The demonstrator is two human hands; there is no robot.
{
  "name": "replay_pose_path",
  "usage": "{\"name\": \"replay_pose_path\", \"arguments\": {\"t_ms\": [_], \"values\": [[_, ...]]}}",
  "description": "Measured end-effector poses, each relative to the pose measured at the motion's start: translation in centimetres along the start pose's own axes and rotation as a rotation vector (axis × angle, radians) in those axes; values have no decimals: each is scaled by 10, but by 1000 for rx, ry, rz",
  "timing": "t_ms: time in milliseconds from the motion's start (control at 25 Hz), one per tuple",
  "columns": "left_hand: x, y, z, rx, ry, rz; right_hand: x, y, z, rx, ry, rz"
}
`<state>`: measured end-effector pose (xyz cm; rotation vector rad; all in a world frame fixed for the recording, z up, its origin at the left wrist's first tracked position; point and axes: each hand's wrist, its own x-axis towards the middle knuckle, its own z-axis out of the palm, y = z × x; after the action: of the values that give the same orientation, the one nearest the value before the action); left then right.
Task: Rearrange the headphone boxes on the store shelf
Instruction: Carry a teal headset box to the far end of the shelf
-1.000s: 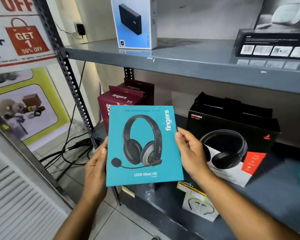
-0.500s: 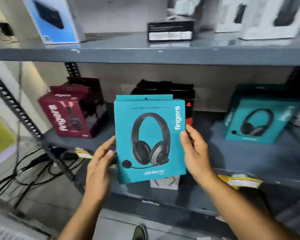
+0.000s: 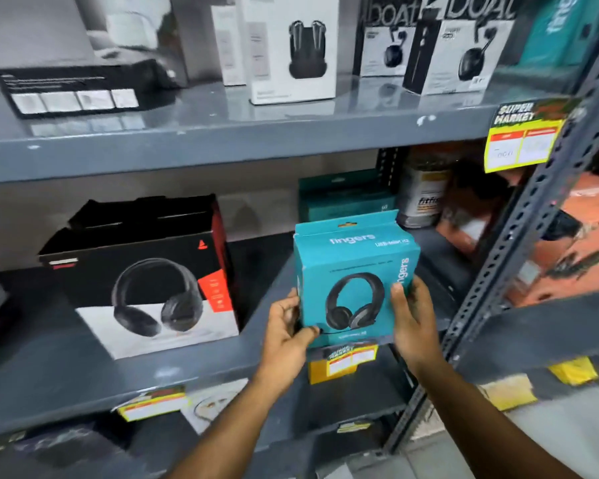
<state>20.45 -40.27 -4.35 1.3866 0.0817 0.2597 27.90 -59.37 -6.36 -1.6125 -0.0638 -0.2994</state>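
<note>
I hold a teal headphone box (image 3: 355, 267) upright between both hands, over the right end of the middle shelf (image 3: 187, 361). My left hand (image 3: 287, 335) grips its lower left edge and my right hand (image 3: 412, 323) grips its right side. Right behind it stands a second teal box (image 3: 343, 195), mostly hidden. To the left on the same shelf sits a black headphone box (image 3: 146, 271) with a red corner.
The upper shelf (image 3: 222, 133) carries white earbud boxes (image 3: 293, 46) and a flat black box (image 3: 73, 86). A grey slotted upright (image 3: 519, 243) rises at the right with a yellow price tag (image 3: 523, 136). A can (image 3: 426, 191) and orange packaging (image 3: 567, 243) lie beyond it.
The view and the teal box have swung right along the shelf, from the maroon boxes past the black box. The box now sits farther in and lower, in front of the other teal box.
</note>
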Motion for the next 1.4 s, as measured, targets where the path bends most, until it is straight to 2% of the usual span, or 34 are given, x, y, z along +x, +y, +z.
{"name": "replay_pose_path", "arguments": {"t_ms": [200, 320, 440, 560, 720, 920, 1280, 1400], "values": [[44, -23, 22, 56, -32, 54, 41, 12, -12, 9, -14, -58], [59, -40, 19, 177, -9, 61, 61, 19, -9, 120, -52, -45], [71, -51, 12, 330, -42, -24, 81, 27, -10, 332, -162, 66], [92, -59, 7, 385, -78, -91, 97, 28, -6, 428, -257, 204], [118, -66, 11, 412, -108, -74, 115, 40, -1, 455, -232, 284], [116, -70, 20, 415, -61, -70, 129, 43, 0, 465, -167, 308], [111, -68, 21, 421, -57, -67, 132, 50, -1, 457, -221, 309], [110, -67, 21, 410, -69, -68, 128, 45, 0, 466, -152, 324]]}}
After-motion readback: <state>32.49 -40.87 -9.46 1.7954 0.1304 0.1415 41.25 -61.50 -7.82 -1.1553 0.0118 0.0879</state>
